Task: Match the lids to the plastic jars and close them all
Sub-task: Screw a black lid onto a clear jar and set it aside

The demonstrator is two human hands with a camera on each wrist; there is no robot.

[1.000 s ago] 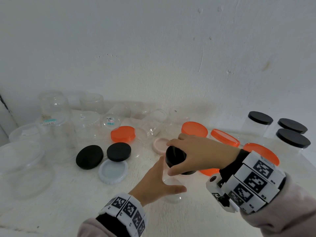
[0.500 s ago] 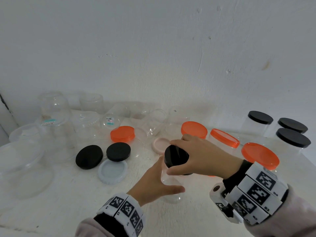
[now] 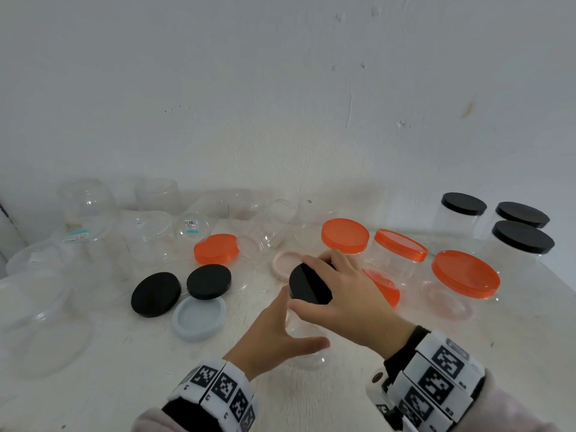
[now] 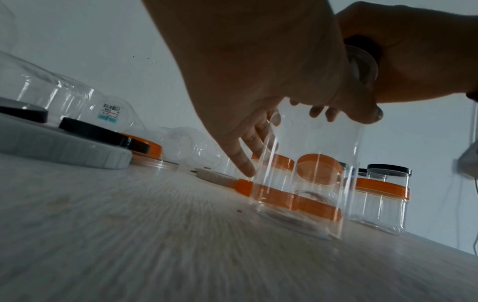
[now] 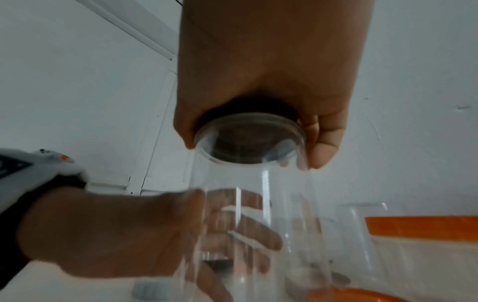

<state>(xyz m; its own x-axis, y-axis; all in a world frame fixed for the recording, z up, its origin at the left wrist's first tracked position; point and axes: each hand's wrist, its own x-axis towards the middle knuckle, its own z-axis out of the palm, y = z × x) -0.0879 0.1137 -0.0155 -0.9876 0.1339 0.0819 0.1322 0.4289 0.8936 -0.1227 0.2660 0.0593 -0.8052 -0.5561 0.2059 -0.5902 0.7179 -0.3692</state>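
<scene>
If the right hand (image 3: 346,294), holding the black lid (image 3: 308,285), twists crooked, the clear jar (image 4: 308,163) in the left hand (image 3: 274,335) may tip at mid-frame.

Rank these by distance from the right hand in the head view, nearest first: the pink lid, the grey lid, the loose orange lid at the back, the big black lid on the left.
From the right hand:
1. pink lid, just left of the fingers.
2. grey lid, left and nearer the camera.
3. loose orange lid, left at the back; close to the grey one.
4. big black lid, farthest left.
</scene>
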